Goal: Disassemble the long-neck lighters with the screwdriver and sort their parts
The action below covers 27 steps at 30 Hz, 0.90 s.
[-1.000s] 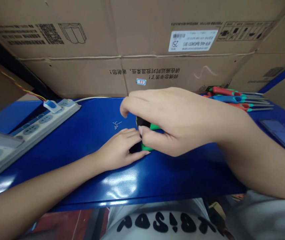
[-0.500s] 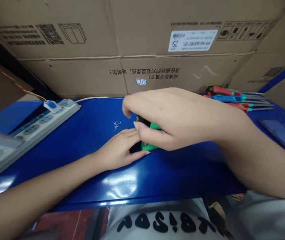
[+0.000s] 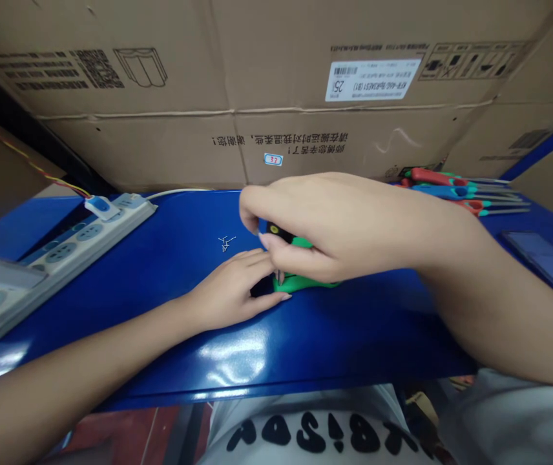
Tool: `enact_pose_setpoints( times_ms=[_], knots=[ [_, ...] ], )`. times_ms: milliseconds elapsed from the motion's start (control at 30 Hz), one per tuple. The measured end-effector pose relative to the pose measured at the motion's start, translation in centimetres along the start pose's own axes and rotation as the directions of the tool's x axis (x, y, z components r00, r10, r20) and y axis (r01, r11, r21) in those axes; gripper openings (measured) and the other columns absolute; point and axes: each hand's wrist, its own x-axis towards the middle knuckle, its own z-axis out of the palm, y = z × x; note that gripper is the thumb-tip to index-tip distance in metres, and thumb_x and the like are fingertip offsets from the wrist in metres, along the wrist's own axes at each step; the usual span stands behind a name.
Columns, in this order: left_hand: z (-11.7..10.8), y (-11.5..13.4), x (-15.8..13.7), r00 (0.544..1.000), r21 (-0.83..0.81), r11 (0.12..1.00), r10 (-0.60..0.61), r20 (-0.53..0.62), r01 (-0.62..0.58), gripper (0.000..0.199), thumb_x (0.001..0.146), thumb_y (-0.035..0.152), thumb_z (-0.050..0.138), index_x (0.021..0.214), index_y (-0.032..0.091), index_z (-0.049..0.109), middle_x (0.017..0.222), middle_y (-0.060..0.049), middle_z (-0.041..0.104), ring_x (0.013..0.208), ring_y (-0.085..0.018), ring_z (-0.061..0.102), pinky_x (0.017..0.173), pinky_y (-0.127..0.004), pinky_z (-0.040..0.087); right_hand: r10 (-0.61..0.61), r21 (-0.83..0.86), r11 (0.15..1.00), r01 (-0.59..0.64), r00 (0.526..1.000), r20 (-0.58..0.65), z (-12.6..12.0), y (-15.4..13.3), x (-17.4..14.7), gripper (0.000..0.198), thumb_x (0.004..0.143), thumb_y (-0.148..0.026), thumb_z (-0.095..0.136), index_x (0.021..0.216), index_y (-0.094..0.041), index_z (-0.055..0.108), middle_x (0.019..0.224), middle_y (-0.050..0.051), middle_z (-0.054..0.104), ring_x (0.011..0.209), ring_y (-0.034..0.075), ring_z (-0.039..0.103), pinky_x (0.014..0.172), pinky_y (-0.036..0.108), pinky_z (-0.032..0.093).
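Fingers and thumb of my left hand (image 3: 232, 287) close round the left end of a green plastic piece (image 3: 308, 283) lying on the blue tabletop. My right hand (image 3: 334, 223) arches over it, fingers wrapped round what looks like a screwdriver (image 3: 277, 230), with a black end marked by a yellow ring. Below my right thumb a thin metal shaft points down at the green piece. Much of the handle and of the piece is hidden under my right hand. Beyond my left fingers lies a small heap of screws (image 3: 225, 243).
On the left, a white power strip (image 3: 58, 255) holds plugs and wires. Several red and blue handled tools (image 3: 460, 190) lie at the back right, near a phone (image 3: 545, 265). A large cardboard box (image 3: 170, 145) stands behind the blue tabletop (image 3: 160, 361).
My right hand has turned and lifted slightly, showing more of the black end with its yellow ring and more of the green piece. My left hand has stayed put.
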Motion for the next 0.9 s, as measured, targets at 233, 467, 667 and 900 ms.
enact_pose_setpoints(
  times_ms=[233, 467, 667, 900],
  knots=[
    [0.19, -0.28, -0.05, 1.0, -0.021, 1.0, -0.003, -0.004, 0.002, 0.031, 0.096, 0.041, 0.063, 0.115, 0.018, 0.065, 0.11, -0.01, 0.072, 0.104, -0.028, 0.068, 0.092, -0.043, 0.056, -0.006, 0.039, 0.999, 0.005, 0.999, 0.032, -0.27, -0.13, -0.21, 0.027, 0.102, -0.035, 0.04, 0.115, -0.017, 0.056, 0.092, 0.004, 0.066, 0.076, 0.015, 0.056, 0.067, 0.029, 0.036],
    [0.15, -0.35, -0.06, 1.0, -0.041, 0.999, -0.004, -0.003, 0.004, 0.025, 0.095, 0.04, 0.064, 0.108, 0.019, 0.064, 0.107, -0.008, 0.072, 0.102, -0.026, 0.068, 0.092, -0.041, 0.055, 0.034, 0.005, 0.999, -0.034, 0.999, -0.006, -0.44, -0.16, -0.05, 0.029, 0.101, -0.038, 0.041, 0.109, -0.017, 0.058, 0.089, 0.005, 0.065, 0.076, 0.017, 0.056, 0.067, 0.031, 0.034],
    [0.1, -0.22, -0.04, 0.999, -0.01, 1.0, -0.03, 0.013, 0.03, 0.028, 0.094, 0.044, 0.065, 0.107, 0.018, 0.066, 0.107, -0.009, 0.072, 0.104, -0.028, 0.067, 0.096, -0.045, 0.053, 0.051, 0.059, 0.997, -0.053, 0.998, 0.028, -0.54, 0.07, -0.24, 0.028, 0.099, -0.038, 0.046, 0.112, -0.016, 0.058, 0.088, 0.005, 0.067, 0.073, 0.015, 0.055, 0.065, 0.029, 0.033],
    [-0.3, -0.43, 0.33, 0.999, -0.161, 0.986, -0.045, 0.013, 0.046, 0.02, 0.091, 0.038, 0.071, 0.097, 0.02, 0.066, 0.094, -0.003, 0.07, 0.092, -0.02, 0.066, 0.086, -0.034, 0.053, 0.059, -0.025, 0.998, -0.063, 0.99, -0.129, -0.78, 0.35, -0.31, 0.021, 0.094, -0.032, 0.046, 0.1, -0.019, 0.062, 0.083, 0.002, 0.068, 0.069, 0.014, 0.054, 0.062, 0.029, 0.03]
  ],
)
